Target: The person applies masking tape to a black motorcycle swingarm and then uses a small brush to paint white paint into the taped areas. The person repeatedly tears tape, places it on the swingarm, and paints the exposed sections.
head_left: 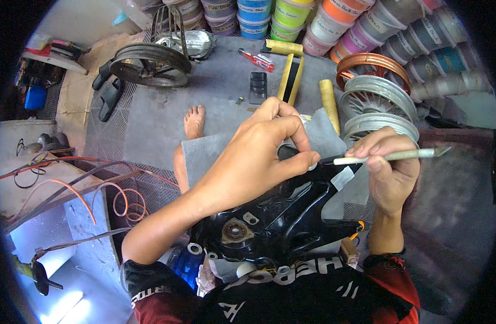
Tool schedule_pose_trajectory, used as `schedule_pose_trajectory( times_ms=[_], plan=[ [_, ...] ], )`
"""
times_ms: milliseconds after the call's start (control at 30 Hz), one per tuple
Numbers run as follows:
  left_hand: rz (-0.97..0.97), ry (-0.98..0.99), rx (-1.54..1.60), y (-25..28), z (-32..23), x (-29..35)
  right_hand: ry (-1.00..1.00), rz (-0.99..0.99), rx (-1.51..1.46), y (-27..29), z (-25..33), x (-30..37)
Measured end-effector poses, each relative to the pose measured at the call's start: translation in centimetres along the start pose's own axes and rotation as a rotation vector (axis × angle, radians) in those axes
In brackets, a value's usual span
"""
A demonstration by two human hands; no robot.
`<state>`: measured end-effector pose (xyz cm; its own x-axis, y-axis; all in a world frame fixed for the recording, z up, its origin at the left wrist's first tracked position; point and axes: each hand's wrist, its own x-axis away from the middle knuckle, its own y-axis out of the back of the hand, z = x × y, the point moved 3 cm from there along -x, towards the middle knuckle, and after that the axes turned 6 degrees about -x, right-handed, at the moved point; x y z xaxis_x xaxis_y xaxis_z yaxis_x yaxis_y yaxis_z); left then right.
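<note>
A glossy black motorcycle part [275, 221] with a round metal bearing seat [235, 231] lies across my lap. My left hand [269, 143] reaches over its far side, thumb and forefinger pinched together. Whatever is between those fingertips is too small to make out. In my right hand [391, 167] is a craft knife with a pale handle [385, 157], held like a pen. Its blade points away to the right, and the handle's other end is near my left thumb. A piece of light tape [343, 179] sticks to the black part, below the handle's left end.
Wheel rims [378, 100] are stacked at right, with another wheel [150, 65] at far left. Yellow rolls [329, 105], a black phone-like object [258, 88] and a red-handled tool [256, 60] lie ahead. Labelled tubs [253, 19] line the back. Orange hoses [118, 200] coil at left.
</note>
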<state>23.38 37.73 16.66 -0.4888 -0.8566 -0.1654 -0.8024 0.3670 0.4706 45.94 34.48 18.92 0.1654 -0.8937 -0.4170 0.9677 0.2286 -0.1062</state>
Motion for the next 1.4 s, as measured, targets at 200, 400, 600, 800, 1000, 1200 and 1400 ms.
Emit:
schedule_pose_trajectory(
  times_ms=[200,400,600,800,1000,1200,1400],
  plan=[
    [0.048,0.044,-0.019,0.4,-0.7,-0.9,0.050,0.343,0.246,0.1,0.8,0.5],
    [0.082,0.099,0.056,0.4,-0.5,-1.2,0.175,0.548,0.597,-1.6,1.1,1.0],
    [0.120,0.179,0.078,0.2,0.4,-0.8,0.232,0.606,0.705,-1.9,1.4,1.0],
    [0.018,0.059,-0.013,0.5,0.4,0.2,0.160,0.456,0.529,-0.8,1.8,0.7],
    [0.048,0.066,0.006,0.1,0.0,0.5,0.175,0.396,0.492,-0.8,2.0,0.3],
    [0.053,0.153,-0.019,1.6,-0.3,1.0,0.124,0.291,0.420,-0.2,1.8,0.4],
    [0.049,0.339,0.084,3.9,-0.4,2.4,0.096,0.079,0.189,1.1,0.9,1.3]
  ],
)
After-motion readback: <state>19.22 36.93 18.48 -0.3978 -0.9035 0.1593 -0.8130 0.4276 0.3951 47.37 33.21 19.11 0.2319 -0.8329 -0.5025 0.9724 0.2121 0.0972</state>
